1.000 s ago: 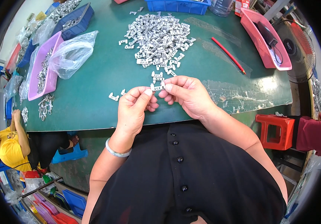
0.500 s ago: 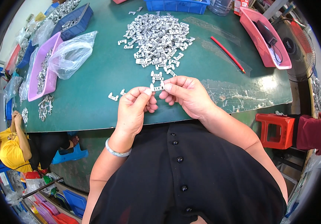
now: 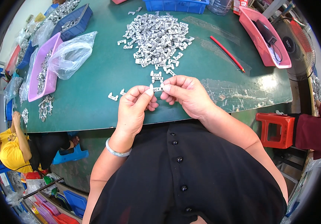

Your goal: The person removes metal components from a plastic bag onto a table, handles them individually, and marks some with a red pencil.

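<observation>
- Left hand [image 3: 132, 105]: thumb and forefinger pinching the left end of a small silvery part [image 3: 158, 89].
- Right hand [image 3: 189, 93]: thumb and forefinger pinching the right end of the same part, which thus spans the gap between the fingertips of the two hands.
- Pair of similar pieces [image 3: 156, 76]: just beyond the held part, on the green worktop [image 3: 89, 108].
- Heap of like pieces [image 3: 156, 39]: farther out, beyond both hands.
- Loose piece [image 3: 113, 96]: on the worktop, left of the left hand.
</observation>
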Tool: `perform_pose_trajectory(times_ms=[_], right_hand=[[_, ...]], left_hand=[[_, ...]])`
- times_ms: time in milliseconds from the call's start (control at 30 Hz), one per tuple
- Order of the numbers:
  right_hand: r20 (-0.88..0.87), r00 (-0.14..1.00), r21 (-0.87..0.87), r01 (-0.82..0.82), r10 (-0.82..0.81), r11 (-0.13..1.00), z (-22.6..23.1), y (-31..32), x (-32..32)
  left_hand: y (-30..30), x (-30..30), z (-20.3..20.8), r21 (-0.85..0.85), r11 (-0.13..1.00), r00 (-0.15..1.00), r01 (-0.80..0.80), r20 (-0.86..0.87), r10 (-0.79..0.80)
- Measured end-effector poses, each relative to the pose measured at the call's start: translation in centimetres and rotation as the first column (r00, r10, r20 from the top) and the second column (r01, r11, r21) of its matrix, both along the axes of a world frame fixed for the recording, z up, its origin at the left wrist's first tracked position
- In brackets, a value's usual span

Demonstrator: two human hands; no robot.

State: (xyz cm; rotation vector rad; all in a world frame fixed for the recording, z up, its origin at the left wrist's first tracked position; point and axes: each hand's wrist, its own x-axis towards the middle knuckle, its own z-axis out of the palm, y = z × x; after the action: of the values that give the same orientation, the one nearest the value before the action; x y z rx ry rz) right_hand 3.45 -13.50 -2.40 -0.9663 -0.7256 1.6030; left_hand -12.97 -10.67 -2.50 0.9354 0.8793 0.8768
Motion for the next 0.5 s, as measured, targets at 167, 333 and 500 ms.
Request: perform_pose_trajectory(times_ms=[167,333,500], right_hand=[[0.013,1.0,0.003,0.0,0.0,1.0,0.09,0.08,-0.05],[0.009,1.0,0.024,-0.006,0.006,1.0,0.24,-0.02,-0.19],[-0.003,1.0,0.004,-0.021,0.021,1.0,0.1,0.04,-0.03]], left_hand=[[0.06,-0.06,0.03,0.0,1.0,1.0,0.002,-0.007,-0.002],[-0.12,-0.28,0.02,0.004,1.0,1.0,0.0,-0.007,0.0],[-0.25,-0.65,-0.2,0.012,1.0,0.999,0.004,0.044,-0.004]])
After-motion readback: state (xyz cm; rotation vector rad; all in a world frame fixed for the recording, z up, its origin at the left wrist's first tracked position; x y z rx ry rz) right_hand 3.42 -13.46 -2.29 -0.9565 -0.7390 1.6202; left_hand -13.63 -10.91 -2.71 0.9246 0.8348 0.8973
